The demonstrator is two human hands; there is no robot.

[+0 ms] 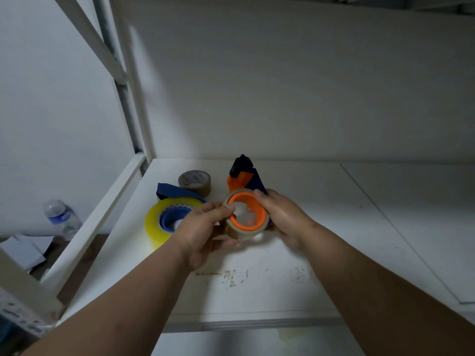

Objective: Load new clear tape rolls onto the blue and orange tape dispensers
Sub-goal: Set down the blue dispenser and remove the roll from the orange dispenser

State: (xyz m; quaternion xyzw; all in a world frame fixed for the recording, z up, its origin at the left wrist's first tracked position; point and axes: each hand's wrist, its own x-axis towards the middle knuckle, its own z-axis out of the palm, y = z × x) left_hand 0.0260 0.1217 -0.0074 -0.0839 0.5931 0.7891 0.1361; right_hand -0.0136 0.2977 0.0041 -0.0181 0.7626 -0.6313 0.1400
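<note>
The orange tape dispenser (pixel 245 201) is held just above the white shelf, its orange hub inside a brownish clear tape roll (pixel 244 233). My right hand (pixel 280 218) grips the dispenser's right side and dark blue body. My left hand (pixel 205 231) pinches the roll's left edge, thumb on its rim. To the left lies the blue dispenser (pixel 171 218) with a thick yellowish clear tape roll (pixel 156 224) around its blue hub. A spare brownish roll (pixel 194 182) stands behind them.
The white shelf board (pixel 295 253) has scuffed marks near its front edge. White frame posts (pixel 123 98) rise at the left. Below the shelf on the left are a plastic water bottle (pixel 60 217) and white papers (pixel 23 249).
</note>
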